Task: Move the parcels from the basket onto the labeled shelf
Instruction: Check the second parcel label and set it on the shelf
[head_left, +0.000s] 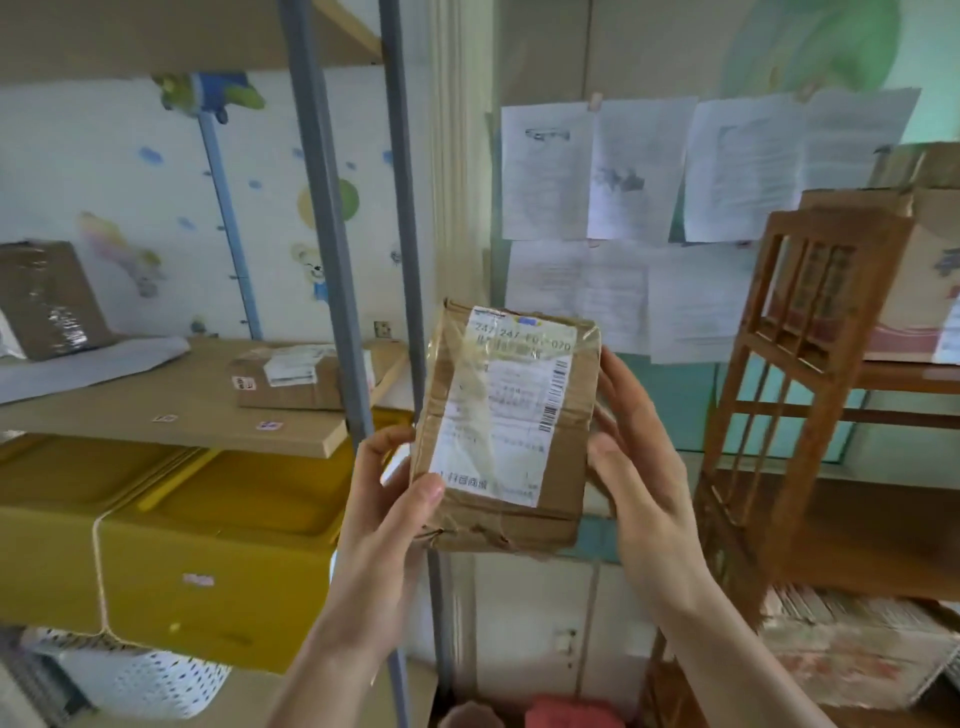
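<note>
We have the small brown cardboard parcel wrapped in clear tape up in front of us, white shipping label facing the camera, clear of any shelf. Our left hand clamps its lower left corner, thumb on the front face, fingers behind. Our right hand presses flat against the right edge, fingers reaching around the back. So both hands are closed on the one parcel, and it tilts slightly to the right.

The step in hand, as we judge it, is reading that label to pick its slot. To the left stands the light wooden shelf board on grey metal posts, with small pink-and-white stickers along its front edge. A flat brown box with a white label already lies there, and another taped brown parcel leans at the far left.

To do this well, we match the big code on the label to a sticker first; the stickers are too small to read from here. Then we swing left and pass between the posts. We set the parcel down flat in the bare stretch of board, label up, and let go only once it rests. The basket itself we cannot pick out with confidence.
</note>
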